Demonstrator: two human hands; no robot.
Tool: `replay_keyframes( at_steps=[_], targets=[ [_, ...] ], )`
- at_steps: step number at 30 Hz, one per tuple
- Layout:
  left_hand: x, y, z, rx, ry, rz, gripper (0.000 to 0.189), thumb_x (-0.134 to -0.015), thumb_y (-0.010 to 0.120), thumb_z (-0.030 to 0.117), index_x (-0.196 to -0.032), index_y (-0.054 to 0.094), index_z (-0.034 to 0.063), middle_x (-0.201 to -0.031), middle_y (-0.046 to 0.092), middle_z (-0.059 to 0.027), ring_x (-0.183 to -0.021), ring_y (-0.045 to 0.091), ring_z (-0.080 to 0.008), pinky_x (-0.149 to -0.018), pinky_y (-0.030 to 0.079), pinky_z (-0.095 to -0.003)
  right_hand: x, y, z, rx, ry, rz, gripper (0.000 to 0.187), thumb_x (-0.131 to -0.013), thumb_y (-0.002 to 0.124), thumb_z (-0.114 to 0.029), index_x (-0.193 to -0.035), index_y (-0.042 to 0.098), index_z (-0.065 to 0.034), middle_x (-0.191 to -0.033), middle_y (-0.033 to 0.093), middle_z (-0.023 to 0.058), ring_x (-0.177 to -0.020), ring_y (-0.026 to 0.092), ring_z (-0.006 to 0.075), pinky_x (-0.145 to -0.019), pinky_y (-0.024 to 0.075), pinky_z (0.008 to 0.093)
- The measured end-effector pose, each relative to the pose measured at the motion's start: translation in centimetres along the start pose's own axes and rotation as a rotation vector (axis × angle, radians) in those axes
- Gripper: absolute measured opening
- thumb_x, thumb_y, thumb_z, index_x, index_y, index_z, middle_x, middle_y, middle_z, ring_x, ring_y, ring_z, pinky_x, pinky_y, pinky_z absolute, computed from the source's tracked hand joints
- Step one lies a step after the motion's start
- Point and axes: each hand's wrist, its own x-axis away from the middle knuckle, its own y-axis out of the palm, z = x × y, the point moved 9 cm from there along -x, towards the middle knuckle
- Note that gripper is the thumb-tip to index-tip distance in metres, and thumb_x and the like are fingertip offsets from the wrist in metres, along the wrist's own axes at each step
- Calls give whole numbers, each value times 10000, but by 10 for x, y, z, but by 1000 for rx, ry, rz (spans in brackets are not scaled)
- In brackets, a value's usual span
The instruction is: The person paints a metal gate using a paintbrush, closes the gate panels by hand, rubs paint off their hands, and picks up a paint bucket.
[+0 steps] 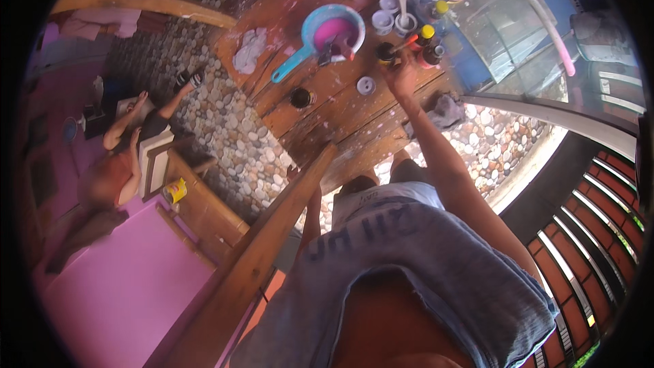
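Note:
My right hand (401, 75) reaches over the wooden table (352, 112) to a small dark open container (384, 53). An orange-handled tool (409, 42) slants across that container, just past my fingertips. The frame does not settle whether my fingers grip either one. Right beside them stand a bottle with a yellow cap (426, 33) and a dark bottle with a red label (430, 56). My left hand (293, 174) hangs low beside a wooden post (265, 245), which partly hides that arm; its grip is unclear. A white lid (366, 86) and a dark-topped can (302, 97) lie nearer me.
A blue dipper (306, 36) holds pink liquid, with a dark tool across its rim. White cups (383, 21) stand behind; one holds a brush (403, 5). Rags (250, 50) lie on the table. Glass panes (521, 25) border the right. Another person (122, 163) sits at left.

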Motion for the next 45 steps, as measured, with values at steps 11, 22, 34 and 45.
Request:
replay_keyframes(
  at_steps=[11, 22, 34, 45],
  targets=[
    [-20, -29, 47, 7, 174, 86, 427, -816, 651, 174, -1133, 457, -36, -1151, 452, -186, -1117, 414, -322, -1008, 295, -428, -7, 2, 1, -189, -106, 0, 538, -684, 752, -82, -1170, 526, -31, -1003, 630, 125, -824, 646, 220, -672, 518, 328],
    [-32, 0, -74, 374, -153, 50, 384, -882, 593, 164, -1208, 462, 12, -1173, 473, -144, -1096, 444, -267, -998, 321, -398, 48, -25, 5, -212, 487, -31, 451, -692, 825, -219, -1018, 598, -7, -801, 623, 50, -667, 575, 103, -614, 473, 238],
    [-76, -12, 13, 178, -43, -43, 331, -864, 606, 151, -1140, 499, 3, -1080, 505, -134, -990, 474, -255, -898, 357, -386, 84, -172, -117, -48, -177, 212, 279, -671, 817, -147, -856, 649, -24, -734, 599, 56, -612, 559, 156, -553, 474, 273],
    [-96, 1, 22, 184, -12, -85, 284, -847, 617, 140, -1077, 533, -4, -995, 534, -124, -892, 502, -243, -807, 390, -374, 86, -137, 42, 421, 101, 146, 274, -818, 652, -320, -946, 612, -81, -760, 641, 125, -677, 629, 344, -588, 501, 422]
  ],
)
